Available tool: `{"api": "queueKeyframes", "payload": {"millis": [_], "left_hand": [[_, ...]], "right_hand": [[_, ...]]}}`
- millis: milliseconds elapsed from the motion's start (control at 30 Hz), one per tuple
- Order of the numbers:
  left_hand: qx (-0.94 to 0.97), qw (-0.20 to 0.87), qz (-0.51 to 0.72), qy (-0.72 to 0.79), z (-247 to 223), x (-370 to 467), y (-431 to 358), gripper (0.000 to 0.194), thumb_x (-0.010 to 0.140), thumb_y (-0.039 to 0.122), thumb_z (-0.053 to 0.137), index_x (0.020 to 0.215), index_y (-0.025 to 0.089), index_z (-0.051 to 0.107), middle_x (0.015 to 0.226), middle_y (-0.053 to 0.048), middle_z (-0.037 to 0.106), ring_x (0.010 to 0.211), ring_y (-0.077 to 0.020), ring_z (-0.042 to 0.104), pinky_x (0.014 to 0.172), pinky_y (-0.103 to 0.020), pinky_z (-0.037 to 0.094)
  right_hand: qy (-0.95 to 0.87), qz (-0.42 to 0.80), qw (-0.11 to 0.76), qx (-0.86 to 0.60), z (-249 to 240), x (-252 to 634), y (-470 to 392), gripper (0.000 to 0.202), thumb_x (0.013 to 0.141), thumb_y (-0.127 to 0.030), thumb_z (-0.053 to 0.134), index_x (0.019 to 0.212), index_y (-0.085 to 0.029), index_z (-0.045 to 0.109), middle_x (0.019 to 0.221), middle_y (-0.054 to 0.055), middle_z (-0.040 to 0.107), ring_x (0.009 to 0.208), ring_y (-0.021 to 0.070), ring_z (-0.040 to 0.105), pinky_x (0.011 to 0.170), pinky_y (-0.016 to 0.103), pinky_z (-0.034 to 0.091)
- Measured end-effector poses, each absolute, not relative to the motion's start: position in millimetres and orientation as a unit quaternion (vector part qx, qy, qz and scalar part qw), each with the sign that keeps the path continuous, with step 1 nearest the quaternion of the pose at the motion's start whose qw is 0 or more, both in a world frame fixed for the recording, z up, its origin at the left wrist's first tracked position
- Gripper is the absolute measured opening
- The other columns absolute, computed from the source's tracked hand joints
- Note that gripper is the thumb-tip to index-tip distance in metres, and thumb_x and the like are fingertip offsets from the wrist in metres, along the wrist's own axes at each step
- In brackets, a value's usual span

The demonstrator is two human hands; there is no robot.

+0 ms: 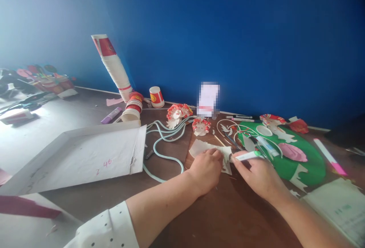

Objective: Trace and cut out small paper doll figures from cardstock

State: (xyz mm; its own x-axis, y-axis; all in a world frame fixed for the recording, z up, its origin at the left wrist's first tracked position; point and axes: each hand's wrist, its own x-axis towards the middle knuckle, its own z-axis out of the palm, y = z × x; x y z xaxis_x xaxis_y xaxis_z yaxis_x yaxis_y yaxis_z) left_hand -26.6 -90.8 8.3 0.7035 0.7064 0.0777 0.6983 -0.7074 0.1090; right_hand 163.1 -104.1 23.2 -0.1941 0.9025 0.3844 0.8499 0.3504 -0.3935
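My left hand (pixel 207 170) rests on a piece of white paper (pixel 203 147) on the brown table, its fingers curled down onto the sheet. The paper has an uneven cut edge and dark marks near its right lower corner (pixel 226 167). Just to the right, my right hand (pixel 258 175) is closed around a white marker (pixel 246 156) with a green band. The marker's left end is close to the paper; whether it touches cannot be made out. Behind the paper sit two red-and-white paper-cup figures (pixel 179 115) with fringed cut edges. A thin wooden stick (pixel 219 140) lies beside the sheet.
A green round sheet (pixel 313 164) at right bears paper scraps, a tube (pixel 267 146) and a pink oval (pixel 292 152). A pink-capped marker (pixel 330 157) lies beyond. Left are a white box lid (pixel 85 156), pale-blue cable (pixel 171 156) and stacked paper cups (pixel 116 75) leaning toward the blue wall.
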Motion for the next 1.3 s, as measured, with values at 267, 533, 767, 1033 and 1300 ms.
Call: {"api": "queueKeyframes", "payload": {"millis": [267,533,767,1033,1300], "left_hand": [[0.919,0.047,0.048,0.389,10.2,-26.5,-91.3,0.023,0.089,0.019,0.05,0.104,0.015,0.067,0.121,-0.01,0.059,0.113,-0.0222,0.054,0.09,-0.028,0.05],[0.917,0.055,0.051,0.392,12.0,-26.2,-92.1,0.023,0.087,0.017,0.051,0.105,0.015,0.067,0.119,-0.011,0.059,0.112,-0.0229,0.054,0.088,-0.029,0.05],[0.917,0.064,0.048,0.39,13.5,-26.1,-92.3,0.023,0.089,0.019,0.049,0.105,0.014,0.066,0.12,-0.011,0.06,0.113,-0.0231,0.055,0.087,-0.029,0.051],[0.908,0.105,0.082,0.397,14.5,-35.4,-88.0,0.03,0.096,0.026,0.046,0.121,0.015,0.059,0.131,-0.01,0.059,0.12,-0.0231,0.055,0.107,-0.04,0.04],[0.902,0.151,0.098,0.394,13.1,-43.3,-85.5,0.038,0.096,0.029,0.046,0.134,0.022,0.05,0.142,-0.008,0.054,0.128,-0.0264,0.052,0.117,-0.062,0.015]], "right_hand": [[-0.793,0.079,0.233,-0.557,20.6,165.7,-106.3,0.023,0.092,-0.032,0.048,0.079,-0.028,0.067,0.071,0.002,0.073,0.064,0.0229,0.069,0.069,0.034,0.055],[-0.792,0.069,0.244,-0.556,19.4,165.1,-109.9,0.023,0.091,-0.033,0.048,0.082,-0.029,0.069,0.074,0.004,0.075,0.067,0.025,0.07,0.07,0.035,0.056],[-0.791,0.066,0.249,-0.554,19.8,164.1,-110.8,0.023,0.091,-0.034,0.049,0.08,-0.03,0.069,0.073,0.005,0.074,0.069,0.0259,0.071,0.068,0.036,0.055],[-0.788,0.104,0.238,-0.558,15.8,170.3,-107.1,0.02,0.094,-0.035,0.049,0.087,-0.027,0.066,0.085,0.002,0.076,0.077,0.0228,0.072,0.074,0.035,0.055],[-0.79,0.105,0.26,-0.545,13.8,175.7,-104.3,0.017,0.093,-0.034,0.053,0.089,-0.027,0.068,0.088,0.0,0.077,0.082,0.0223,0.074,0.071,0.031,0.057]]}}
